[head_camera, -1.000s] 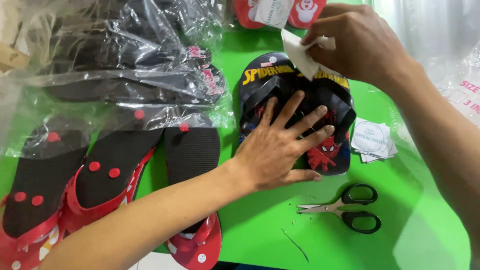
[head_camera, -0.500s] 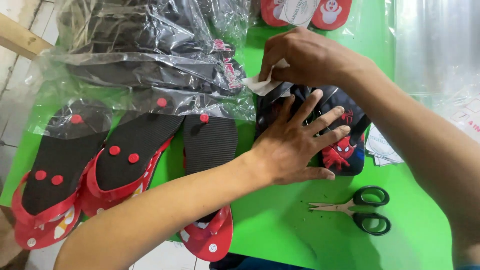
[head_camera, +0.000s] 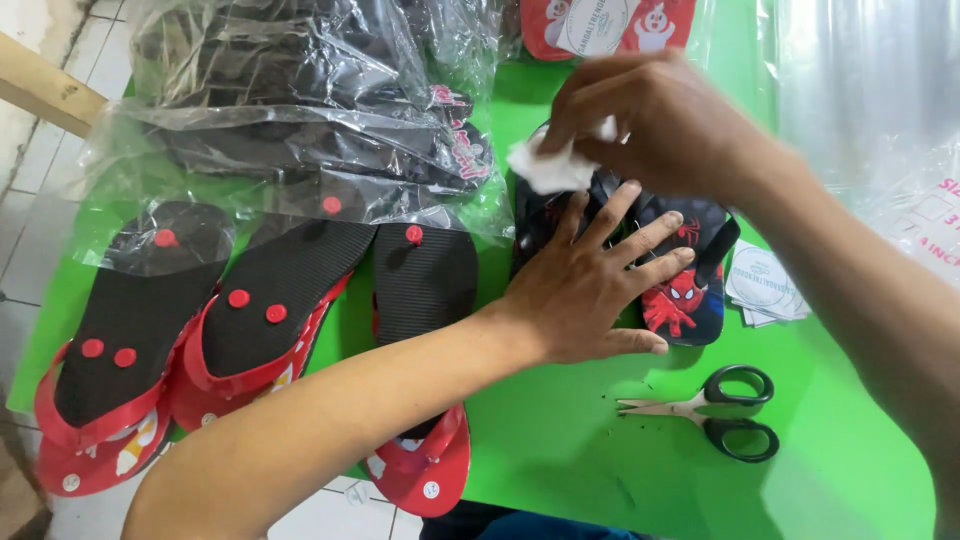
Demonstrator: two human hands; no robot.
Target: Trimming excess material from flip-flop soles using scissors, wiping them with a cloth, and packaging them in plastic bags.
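The left hand (head_camera: 590, 290) lies flat with its fingers spread apart across a pair of dark blue rubber flip-flops printed with a red cartoon figure (head_camera: 680, 300), pressing them down against the bright green table (head_camera: 560, 460), seemingly so that they stay put. The right hand (head_camera: 660, 125) hovers over the top end of that pair, its fingers pinched together on a crumpled white paper label (head_camera: 548, 168), held just at the sandals' upper edge. To the right of the pair sits a small stack of white round-printed paper tags (head_camera: 765, 290), near enough to pick from, and below it a pair of black-handled scissors (head_camera: 715, 412) lies closed on the table. On the left, 3 red flip-flops with black ribbed soles (head_camera: 270, 300) lie sole-up side by side, their top ends tucked under a heap of clear plastic bags holding dark sandals (head_camera: 290, 110). More clear plastic sheeting (head_camera: 870, 90) lies at the far right.
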